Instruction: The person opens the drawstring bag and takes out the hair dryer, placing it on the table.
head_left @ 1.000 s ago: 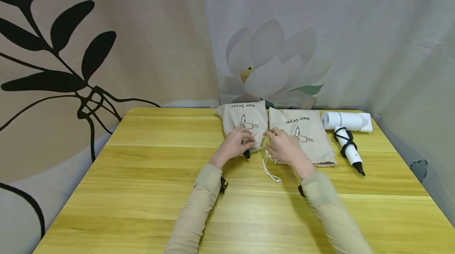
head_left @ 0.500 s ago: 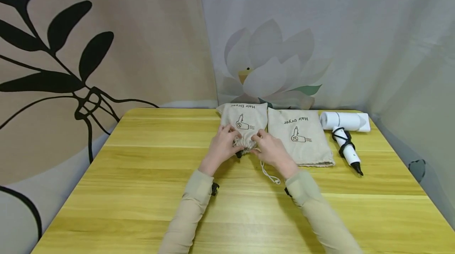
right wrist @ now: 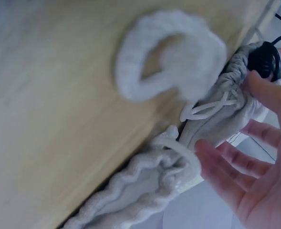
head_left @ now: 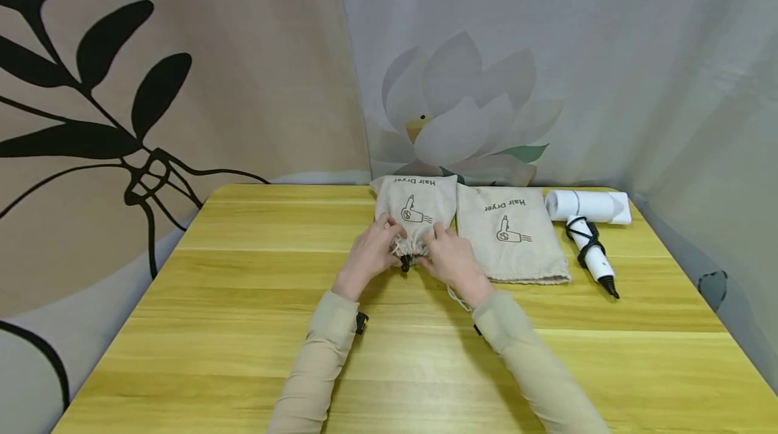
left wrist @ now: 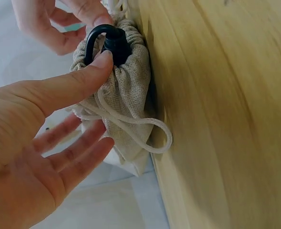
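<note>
A beige drawstring bag (head_left: 418, 204) printed "Hair Dryer" lies near the table's back edge, its mouth gathered. In the left wrist view a black cord fitting (left wrist: 116, 45) pokes from the mouth of the bag (left wrist: 130, 90). The thumb of my left hand (head_left: 367, 253) (left wrist: 40, 124) touches the fitting, the other fingers extended beside the bag. My right hand (head_left: 454, 264) (right wrist: 269, 157) is at the opposite side, thumb at the mouth by the black fitting (right wrist: 261, 59), fingers spread along the cloth. White drawstring (left wrist: 154, 125) loops from the bag.
To the right lies a second, flatter bag (head_left: 513, 238), its puckered mouth (right wrist: 126, 191) towards the front. Beyond it are a white roll (head_left: 586, 207) and a white device (head_left: 589, 248) wrapped in black cord, both on the wooden table (head_left: 243, 326).
Both hands have shifted left, the right one from the drawstring between the bags to the first bag's mouth. That mouth looks more bunched around the black fitting.
</note>
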Tool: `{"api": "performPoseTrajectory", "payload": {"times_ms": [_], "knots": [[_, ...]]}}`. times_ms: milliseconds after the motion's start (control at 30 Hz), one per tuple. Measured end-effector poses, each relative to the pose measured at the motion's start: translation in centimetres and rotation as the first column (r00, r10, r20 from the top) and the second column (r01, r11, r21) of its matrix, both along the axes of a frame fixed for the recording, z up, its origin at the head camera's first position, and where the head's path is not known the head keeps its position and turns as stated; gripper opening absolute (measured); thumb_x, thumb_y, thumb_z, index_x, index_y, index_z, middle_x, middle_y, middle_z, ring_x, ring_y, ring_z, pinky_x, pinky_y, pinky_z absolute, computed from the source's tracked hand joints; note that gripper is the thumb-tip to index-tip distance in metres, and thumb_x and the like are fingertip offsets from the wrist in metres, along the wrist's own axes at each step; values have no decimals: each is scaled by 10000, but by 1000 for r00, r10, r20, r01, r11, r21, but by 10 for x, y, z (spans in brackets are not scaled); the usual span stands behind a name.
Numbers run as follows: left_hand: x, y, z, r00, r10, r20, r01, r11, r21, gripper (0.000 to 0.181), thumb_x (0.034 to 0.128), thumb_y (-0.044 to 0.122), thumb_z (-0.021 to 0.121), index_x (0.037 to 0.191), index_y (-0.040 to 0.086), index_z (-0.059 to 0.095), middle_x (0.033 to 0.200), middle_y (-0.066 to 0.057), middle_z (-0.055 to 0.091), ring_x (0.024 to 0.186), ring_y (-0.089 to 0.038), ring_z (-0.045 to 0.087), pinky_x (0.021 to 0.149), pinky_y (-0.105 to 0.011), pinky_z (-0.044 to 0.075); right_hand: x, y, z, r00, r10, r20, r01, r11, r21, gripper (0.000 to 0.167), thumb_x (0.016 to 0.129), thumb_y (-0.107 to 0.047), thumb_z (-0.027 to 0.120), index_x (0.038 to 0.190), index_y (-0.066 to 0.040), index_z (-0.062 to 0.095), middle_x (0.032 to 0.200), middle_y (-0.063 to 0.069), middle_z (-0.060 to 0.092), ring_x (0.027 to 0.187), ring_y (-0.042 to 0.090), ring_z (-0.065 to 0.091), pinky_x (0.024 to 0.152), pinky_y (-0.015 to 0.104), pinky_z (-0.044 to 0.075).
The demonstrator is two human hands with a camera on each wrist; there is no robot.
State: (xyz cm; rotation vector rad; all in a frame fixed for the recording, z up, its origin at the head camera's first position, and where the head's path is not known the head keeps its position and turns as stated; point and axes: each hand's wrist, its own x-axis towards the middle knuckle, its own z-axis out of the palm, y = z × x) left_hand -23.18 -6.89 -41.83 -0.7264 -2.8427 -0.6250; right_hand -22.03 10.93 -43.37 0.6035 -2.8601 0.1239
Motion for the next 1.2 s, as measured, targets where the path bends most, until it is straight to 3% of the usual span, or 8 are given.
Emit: {"api": "performPoseTrajectory", "payload": {"times_ms": [100, 333, 567, 767, 967, 1200], "knots": [[0, -1, -1, 1000, 22, -5, -21, 1000, 3, 439, 624, 100, 854, 1016, 100, 655, 1150, -117, 507, 837, -223, 588, 703, -327, 533, -1, -2, -2, 1000, -5, -20, 7, 998, 55, 335, 853, -385, 678, 1072, -134, 647, 1030, 134, 562, 857, 275, 585, 575, 397, 544], [-1, -2, -2, 1000, 23, 3, -23, 999, -40, 385, 656, 50, 828, 1002, 92, 664, 926, -93, 617, 768, -214, 591, 694, -329, 528, -1, -4, -2, 1000, -10, -24, 12, 996, 88, 302, 855, -341, 676, 1086, -147, 652, 1034, 132, 589, 853, 279, 583, 558, 384, 533], [-1, 0, -2, 999, 37, 10, -36, 998, -60, 395, 644, 65, 824, 994, 99, 643, 953, -96, 618, 801, -240, 605, 709, -340, 531, -1, -4, -3, 999, 3, -50, 2, 996, 87, 281, 845, -328, 684, 1057, -145, 659, 996, 119, 602, 818, 265, 581, 537, 363, 521], [-2, 3, -6, 998, 57, -31, -60, 993, -97, 358, 668, 149, 811, 945, 116, 588, 909, -82, 573, 739, -221, 560, 622, -322, 488, 0, -5, -3, 996, 2, -86, 4, 997, 76, 263, 843, -308, 679, 1043, -137, 666, 975, 124, 609, 805, 280, 586, 531, 375, 521], [-3, 3, -10, 995, 45, -84, -52, 996, -79, 336, 680, 126, 779, 928, 94, 555, 881, -87, 554, 715, -214, 535, 573, -305, 454, 1, -6, -1, 995, -7, -104, 14, 998, 62, 257, 837, -305, 682, 1019, -125, 661, 959, 119, 612, 794, 276, 590, 523, 371, 522], [-2, 3, -11, 996, 44, -75, -48, 997, -63, 338, 682, 106, 761, 937, 92, 540, 896, -90, 539, 747, -219, 527, 593, -313, 458, 1, -4, 0, 995, -12, -97, 18, 998, 60, 236, 830, -296, 684, 988, -122, 656, 935, 113, 602, 786, 274, 587, 537, 381, 523]]}}
